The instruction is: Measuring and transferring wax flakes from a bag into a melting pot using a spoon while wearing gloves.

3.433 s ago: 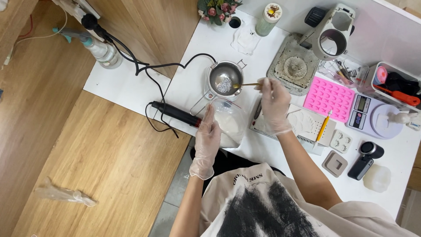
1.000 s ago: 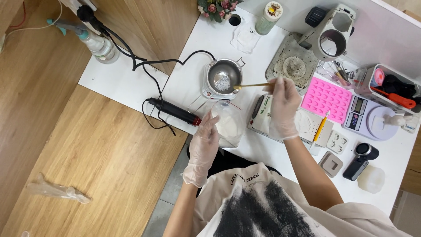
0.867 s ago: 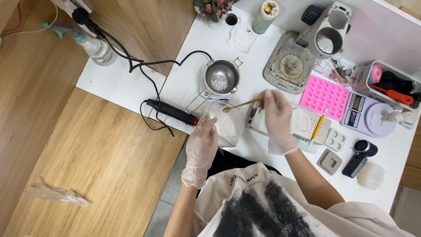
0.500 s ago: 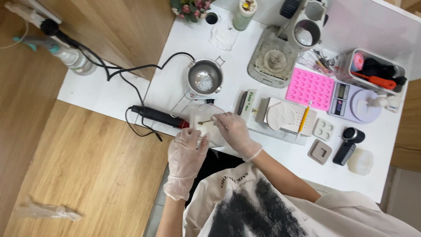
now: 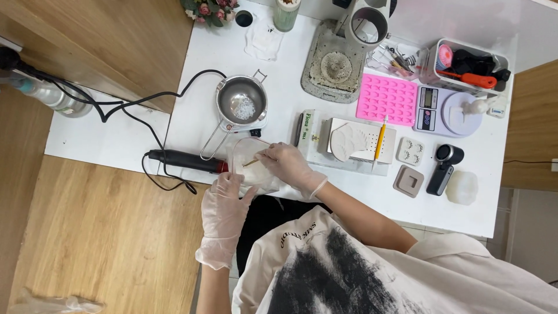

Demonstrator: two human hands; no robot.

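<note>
landmark: small steel pot [image 5: 241, 106] on white table [image 5: 511, 192]
cup: clear plastic cup [image 5: 251, 166] just below the pot, at table's near edge, white material inside
left hand [image 5: 225, 203]: gloved, cupping the cup's near-left wall, fingers wrapped on it
right hand [image 5: 286, 166]: gloved, pinched narrow on wooden stick [image 5: 251, 163], hand just right of the cup
axis: stick runs roughly left-right, tip dipped into cup, away from the pot
nearer: both on the cup; right does the work
black tool [image 5: 185, 161]: lies left of cup, below-left of pot
vs earlier: 3.4 s ago stick reached to the pot; now it's down in the cup; left hand unchanged on cup
</note>
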